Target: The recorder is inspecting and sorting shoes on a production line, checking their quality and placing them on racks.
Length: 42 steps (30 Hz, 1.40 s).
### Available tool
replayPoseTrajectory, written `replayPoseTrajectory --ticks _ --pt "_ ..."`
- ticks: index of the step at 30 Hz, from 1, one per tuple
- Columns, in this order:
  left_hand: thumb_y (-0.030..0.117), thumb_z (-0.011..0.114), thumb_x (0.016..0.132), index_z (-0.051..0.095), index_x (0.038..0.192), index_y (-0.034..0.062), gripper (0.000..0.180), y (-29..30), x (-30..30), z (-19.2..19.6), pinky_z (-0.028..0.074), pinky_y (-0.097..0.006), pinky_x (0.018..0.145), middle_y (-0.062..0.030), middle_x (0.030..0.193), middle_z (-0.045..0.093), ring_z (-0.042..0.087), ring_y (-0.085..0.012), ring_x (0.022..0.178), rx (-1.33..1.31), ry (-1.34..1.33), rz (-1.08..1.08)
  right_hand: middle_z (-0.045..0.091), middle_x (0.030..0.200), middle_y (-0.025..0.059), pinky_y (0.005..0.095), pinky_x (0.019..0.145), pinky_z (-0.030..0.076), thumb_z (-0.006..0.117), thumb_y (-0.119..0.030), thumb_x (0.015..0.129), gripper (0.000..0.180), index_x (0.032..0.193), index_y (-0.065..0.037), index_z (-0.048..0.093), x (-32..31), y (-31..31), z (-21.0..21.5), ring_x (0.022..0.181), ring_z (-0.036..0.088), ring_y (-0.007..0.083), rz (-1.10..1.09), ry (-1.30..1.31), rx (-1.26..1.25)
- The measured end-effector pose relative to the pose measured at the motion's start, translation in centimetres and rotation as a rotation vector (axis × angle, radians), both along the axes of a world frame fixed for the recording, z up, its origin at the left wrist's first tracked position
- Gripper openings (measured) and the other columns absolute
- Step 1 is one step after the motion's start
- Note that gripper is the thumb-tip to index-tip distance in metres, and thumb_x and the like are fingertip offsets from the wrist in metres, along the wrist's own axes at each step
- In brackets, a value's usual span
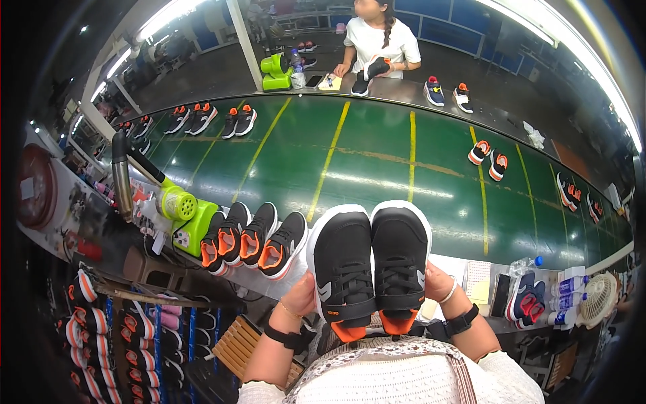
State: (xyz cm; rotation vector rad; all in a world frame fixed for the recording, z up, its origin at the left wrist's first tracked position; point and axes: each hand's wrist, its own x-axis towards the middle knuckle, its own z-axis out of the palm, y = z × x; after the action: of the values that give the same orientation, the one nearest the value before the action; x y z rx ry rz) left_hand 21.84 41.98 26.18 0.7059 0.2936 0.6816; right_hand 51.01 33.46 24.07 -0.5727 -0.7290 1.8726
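A pair of black sneakers with white soles and orange linings is held up side by side in front of me, toes pointing away. My left hand (pixel 301 294) grips the left sneaker (pixel 344 259) at its outer heel side. On the other side, my right hand (pixel 439 283) is closed round the right sneaker (pixel 399 252). The shoes hide most of my fingers. To the left, several matching black sneakers (pixel 259 236) stand in a row on the white ledge of the bench.
A green conveyor belt (pixel 377 148) with yellow lines carries sneaker pairs (pixel 496 165). A lime-green hot-air blower (pixel 178 205) stands left. Bottles (pixel 568 286), a fan (pixel 597 299) and dark sneakers (pixel 525 299) are at right. Racked shoes (pixel 87 330) fill the lower left. A co-worker (pixel 383 34) handles a shoe opposite.
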Motion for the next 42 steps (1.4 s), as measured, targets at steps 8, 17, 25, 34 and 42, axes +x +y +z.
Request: replayPoseTrajectory --ticks 8,17,25,34,42 --pt "0.042 0.048 0.084 0.019 0.134 0.0071 0.067 0.9 -1.2 1.5 0.034 -0.034 0.096 -0.0076 0.131 0.035 0.038 -0.0186 0.117 0.061 0.04 -0.076 0.037 0.128 0.0047 0.0326 0.095 0.033 0.056 -0.035 0.082 0.068 0.134 -0.008 0.021 0.7 0.3 1.6 0.115 0.038 0.0168 -0.042 -0.15 0.016" --pt "0.044 0.048 0.085 0.017 0.134 0.0002 0.073 1.7 -1.8 3.5 0.025 -0.03 0.1 -0.0097 0.133 0.031 0.031 -0.0174 0.12 0.215 0.341 -0.024 0.04 0.125 0.0075 0.0282 0.096 0.028 0.047 -0.028 0.087 0.057 0.133 -0.005 0.023 1.4 0.8 3.9 0.114 0.036 0.0164 -0.187 -0.71 0.097" --pt "0.033 0.043 0.09 0.019 0.134 -0.0001 0.06 3.1 -1.1 3.2 0.024 -0.028 0.099 -0.0118 0.131 0.033 0.032 -0.0178 0.119 0.404 0.583 0.094 0.047 0.119 0.0148 0.0303 0.094 0.031 0.041 -0.024 0.088 0.049 0.132 -0.008 0.026 -0.2 2.3 6.2 0.111 0.044 0.0215 -0.258 -1.047 0.202" --pt "0.042 0.028 0.091 0.036 0.125 0.001 0.053 4.0 0.2 1.5 0.042 -0.041 0.089 -0.019 0.119 0.047 0.05 -0.0315 0.105 -0.404 0.013 0.098 0.05 0.116 0.017 0.0422 0.088 0.042 0.035 -0.041 0.089 0.051 0.123 -0.003 0.038 -1.3 4.2 3.3 0.101 0.053 0.0299 -0.296 0.11 -0.348" --pt "0.041 0.025 0.09 0.047 0.116 0.0055 0.049 3.1 4.3 -1.1 0.041 -0.045 0.088 -0.0138 0.112 0.054 0.052 -0.0333 0.101 -0.752 -0.212 0.096 0.058 0.105 0.0102 0.0447 0.087 0.042 0.04 -0.036 0.088 0.037 0.11 -0.009 0.052 -5.2 5.7 2.6 0.092 0.056 0.0264 -0.398 0.619 -0.574"
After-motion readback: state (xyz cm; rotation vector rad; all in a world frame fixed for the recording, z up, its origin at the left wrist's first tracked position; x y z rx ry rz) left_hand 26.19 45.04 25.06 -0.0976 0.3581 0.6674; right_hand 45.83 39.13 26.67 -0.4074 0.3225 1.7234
